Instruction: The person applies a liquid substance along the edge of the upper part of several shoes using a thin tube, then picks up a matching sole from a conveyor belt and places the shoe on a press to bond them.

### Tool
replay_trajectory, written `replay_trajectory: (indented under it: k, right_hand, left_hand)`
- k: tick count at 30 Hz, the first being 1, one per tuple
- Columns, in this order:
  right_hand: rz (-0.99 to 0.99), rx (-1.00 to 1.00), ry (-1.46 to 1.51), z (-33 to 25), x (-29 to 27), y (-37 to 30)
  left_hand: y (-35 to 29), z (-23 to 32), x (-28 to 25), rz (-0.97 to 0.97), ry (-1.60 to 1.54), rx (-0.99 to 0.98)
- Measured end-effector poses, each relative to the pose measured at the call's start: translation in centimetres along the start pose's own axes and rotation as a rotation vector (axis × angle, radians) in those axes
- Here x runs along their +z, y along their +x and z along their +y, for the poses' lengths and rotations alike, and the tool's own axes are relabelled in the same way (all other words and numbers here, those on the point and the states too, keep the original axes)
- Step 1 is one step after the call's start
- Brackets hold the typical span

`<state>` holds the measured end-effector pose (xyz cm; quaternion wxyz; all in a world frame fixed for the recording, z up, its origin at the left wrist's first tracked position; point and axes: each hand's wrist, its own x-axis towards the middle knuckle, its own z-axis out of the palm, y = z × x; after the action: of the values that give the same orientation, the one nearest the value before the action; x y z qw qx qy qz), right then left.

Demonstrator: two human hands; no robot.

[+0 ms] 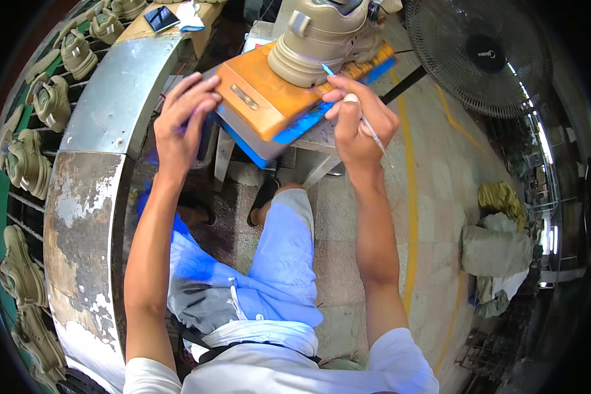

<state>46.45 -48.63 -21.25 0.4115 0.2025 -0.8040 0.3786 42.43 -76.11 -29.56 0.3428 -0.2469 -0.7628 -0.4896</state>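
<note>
A beige shoe (302, 56) stands on an orange block (259, 98) with a metal-lined slot in its near side. Under that block is a grey and blue base (243, 141), its edges smeared by motion. My left hand (182, 118) is at the block's left corner, fingers apart and bent, the fingertips at its edge. Between the thumb and fingers of my right hand (361, 121) is a thin pen (373, 131) with a clear shaft and a blue tip. That blue end is close to the lower side of the shoe, and I cannot tell whether it touches.
A metal-topped bench (108, 88) with a worn front stands on my left, a phone (161, 20) at its far end. Beyond it, a rack carries several beige shoes (26, 164). A black fan (482, 56) stands at the far right, and cloth bundles (496, 249) lie right.
</note>
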Motion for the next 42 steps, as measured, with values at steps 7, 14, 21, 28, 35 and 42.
replay_trajectory:
  k: [7,14,21,28,35,42]
  right_hand:
    - [0.096,-0.006,-0.016,2.4,2.1,0.8]
    - [0.115,0.002,-0.007,3.9,2.0,0.2]
    - [0.148,0.033,-0.096,4.6,0.7,-1.1]
    - [0.165,0.067,-0.191,4.1,-1.9,-0.3]
    - [0.174,0.065,-0.258,4.5,-4.4,0.4]
    - [0.114,0.02,-0.29,4.2,-5.4,0.8]
  left_hand:
    - [3.5,-1.6,1.2,-0.049,-0.078,-0.39]
    - [4.8,-3.4,2.9,-0.018,0.12,-0.308]
    - [4.6,-4.5,3.1,-0.007,0.175,-0.234]
    - [4.8,-3.8,3.1,-0.04,0.125,-0.343]
    - [5.4,-3.7,2.8,-0.102,0.108,-0.447]
    - [6.4,-6.6,3.1,-0.068,0.159,-0.257]
